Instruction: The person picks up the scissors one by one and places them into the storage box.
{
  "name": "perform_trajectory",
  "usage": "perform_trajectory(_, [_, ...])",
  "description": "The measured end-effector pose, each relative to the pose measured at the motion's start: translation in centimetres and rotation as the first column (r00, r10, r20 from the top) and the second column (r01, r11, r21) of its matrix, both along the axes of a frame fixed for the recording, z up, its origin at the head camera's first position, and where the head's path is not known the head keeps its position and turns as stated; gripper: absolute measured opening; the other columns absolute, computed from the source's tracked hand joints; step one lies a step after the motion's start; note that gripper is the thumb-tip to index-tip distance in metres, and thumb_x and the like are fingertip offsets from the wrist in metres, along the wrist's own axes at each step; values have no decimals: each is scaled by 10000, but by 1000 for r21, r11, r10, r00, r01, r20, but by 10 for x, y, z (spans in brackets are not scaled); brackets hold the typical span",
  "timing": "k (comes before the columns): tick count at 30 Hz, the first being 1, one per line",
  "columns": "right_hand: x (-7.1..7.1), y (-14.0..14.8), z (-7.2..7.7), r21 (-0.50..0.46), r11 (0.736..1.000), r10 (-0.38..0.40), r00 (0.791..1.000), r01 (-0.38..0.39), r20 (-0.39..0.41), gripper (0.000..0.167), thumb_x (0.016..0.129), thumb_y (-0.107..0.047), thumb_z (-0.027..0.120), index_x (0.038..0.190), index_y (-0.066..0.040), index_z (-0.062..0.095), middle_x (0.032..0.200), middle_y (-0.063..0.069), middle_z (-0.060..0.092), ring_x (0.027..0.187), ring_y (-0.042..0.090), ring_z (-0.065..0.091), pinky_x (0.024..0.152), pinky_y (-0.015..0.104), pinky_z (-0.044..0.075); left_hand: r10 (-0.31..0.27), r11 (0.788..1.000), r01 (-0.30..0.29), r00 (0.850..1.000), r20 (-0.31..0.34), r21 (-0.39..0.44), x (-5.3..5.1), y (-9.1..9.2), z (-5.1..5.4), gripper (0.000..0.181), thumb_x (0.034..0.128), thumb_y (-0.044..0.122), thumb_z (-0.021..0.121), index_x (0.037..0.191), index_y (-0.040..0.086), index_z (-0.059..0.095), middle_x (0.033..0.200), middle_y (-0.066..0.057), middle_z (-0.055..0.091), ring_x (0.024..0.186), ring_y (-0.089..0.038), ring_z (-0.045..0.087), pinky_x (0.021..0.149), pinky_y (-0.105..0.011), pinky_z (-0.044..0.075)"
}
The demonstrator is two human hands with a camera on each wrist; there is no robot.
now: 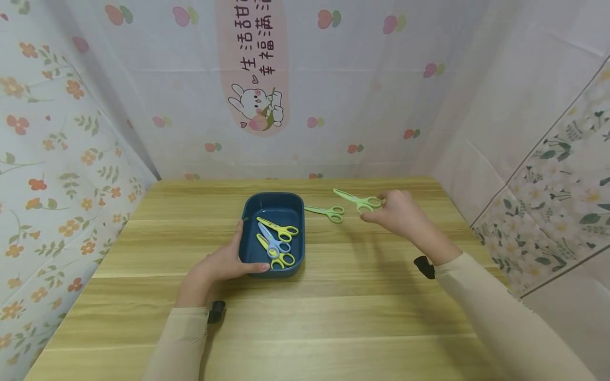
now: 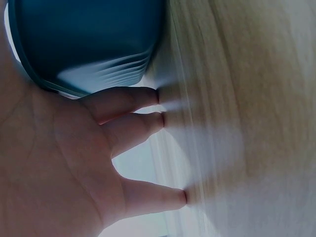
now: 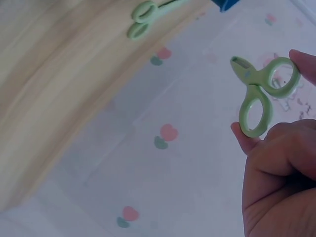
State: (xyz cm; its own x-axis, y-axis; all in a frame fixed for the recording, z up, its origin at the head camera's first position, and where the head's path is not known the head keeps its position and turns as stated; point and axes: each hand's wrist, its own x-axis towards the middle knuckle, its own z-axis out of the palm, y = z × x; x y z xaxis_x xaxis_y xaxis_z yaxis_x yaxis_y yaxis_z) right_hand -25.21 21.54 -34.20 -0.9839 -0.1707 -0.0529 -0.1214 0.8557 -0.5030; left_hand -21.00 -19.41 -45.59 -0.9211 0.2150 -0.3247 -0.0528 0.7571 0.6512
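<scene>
Flowery cloth (image 1: 362, 79) behind a wooden counter (image 1: 357, 317). Pinched by the loops in the right hand (image 1: 402, 214): lifted green scissors (image 1: 352, 198), pointing left and far, to the right of the blue box (image 1: 286, 203), well apart from the left hand (image 1: 226, 263). Left fingers spread, against the box's near left corner. On the counter, long way left to right, loops nearer the right hand: other green scissors (image 1: 326, 211). Tip hard to see, maybe touching the box. Inside, blue scissors (image 1: 270, 239) and yellow scissors (image 1: 274, 227), partly covered.
</scene>
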Motion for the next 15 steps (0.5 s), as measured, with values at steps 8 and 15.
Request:
perform_trajectory(8, [2, -9, 17, 12, 999, 31, 1000, -31, -4, 757, 922, -400, 764, 1430, 125, 565, 496, -109, 281, 482, 88, 255, 513, 293, 327, -2, 1000, 2, 1000, -6, -4, 0, 0, 0, 1485, 784, 745, 809, 1685, 185, -230, 1695, -321, 312, 1442, -468, 478, 1192, -618, 423])
perform_trajectory(15, [-1, -21, 26, 6, 999, 44, 999, -44, -6, 704, 899, -396, 772, 1380, 92, 609, 521, -110, 296, 492, 84, 292, 502, 265, 317, 1, 1000, -1, 1000, 4, -13, 0, 0, 0, 1489, 782, 759, 803, 1683, 192, -238, 1694, -326, 311, 1439, -470, 482, 1189, -623, 426])
